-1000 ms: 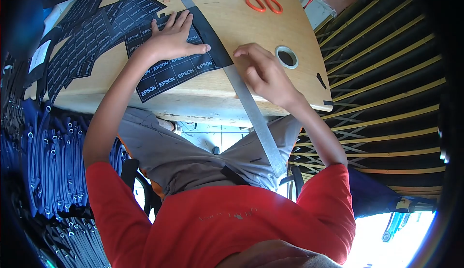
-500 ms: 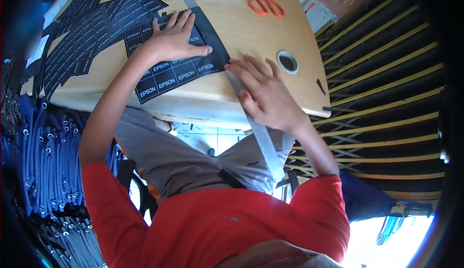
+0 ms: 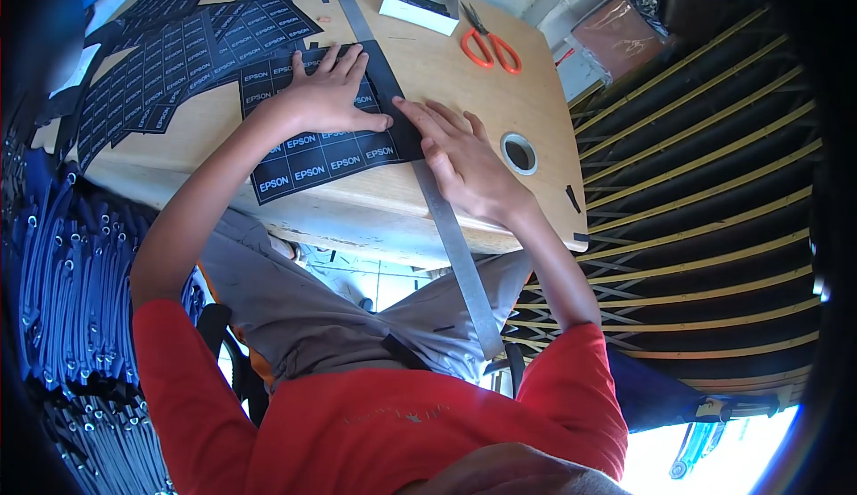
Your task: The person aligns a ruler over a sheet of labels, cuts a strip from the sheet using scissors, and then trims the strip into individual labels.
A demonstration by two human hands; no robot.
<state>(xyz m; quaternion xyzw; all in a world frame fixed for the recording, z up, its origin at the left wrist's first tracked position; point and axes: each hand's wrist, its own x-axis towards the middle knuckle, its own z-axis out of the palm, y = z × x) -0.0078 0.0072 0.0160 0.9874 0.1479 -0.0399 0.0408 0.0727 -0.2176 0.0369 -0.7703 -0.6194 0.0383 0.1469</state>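
My left hand (image 3: 335, 98) lies spread and flat on a black sheet (image 3: 308, 172) printed with a grid of white EPSON labels. The thumb points toward the sheet's plain right-hand border. My right hand (image 3: 469, 160) has its fingers stretched out, the fingertips touching that border from the right. A long metal ruler (image 3: 457, 254) runs under the border. Its far end shows beyond the sheet, and its near end juts over the table's front edge above my lap.
More EPSON-printed sheets (image 3: 147, 84) overlap at the left. Orange-handled scissors (image 3: 489, 47), a white box (image 3: 420, 4) with black pieces and a tape roll (image 3: 518, 153) sit on the wooden table (image 3: 473, 80). Blue straps (image 3: 80, 290) hang at left; a folding gate (image 3: 705, 191) stands at right.
The view has shifted a little. My right hand has slid forward along the sheet's border, its fingertips now farther up the border. The left hand stays flat on the sheet.
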